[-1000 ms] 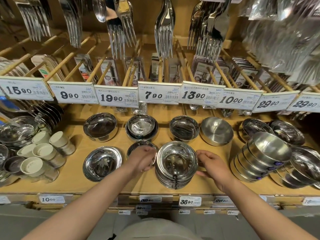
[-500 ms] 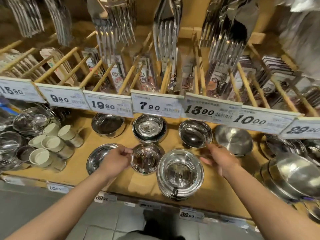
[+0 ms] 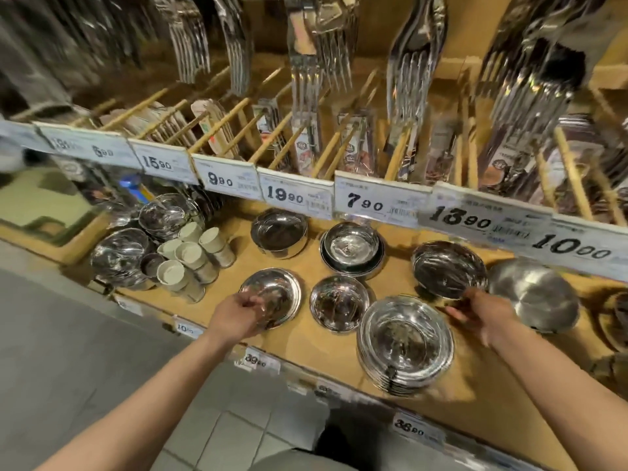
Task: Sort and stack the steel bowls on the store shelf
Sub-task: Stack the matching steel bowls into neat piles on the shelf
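Note:
Steel bowls stand in two rows on the wooden shelf. My left hand pinches the near rim of a shallow steel dish at the front left. My right hand grips the near rim of a shiny steel bowl in the back row, which tilts toward me. Between my hands sit a small steel bowl and a stack of wide steel bowls. Behind them are a nested pair of bowls and a deep bowl. The view is blurred.
A matte steel bowl sits right of my right hand. Pale cups and more bowl stacks crowd the shelf's left end. Price labels and hanging forks overhang the back row.
My left hand left the small bowl and moved left onto the shallow dish. My right hand reached back to the shiny bowl, which now tilts. The view swung left.

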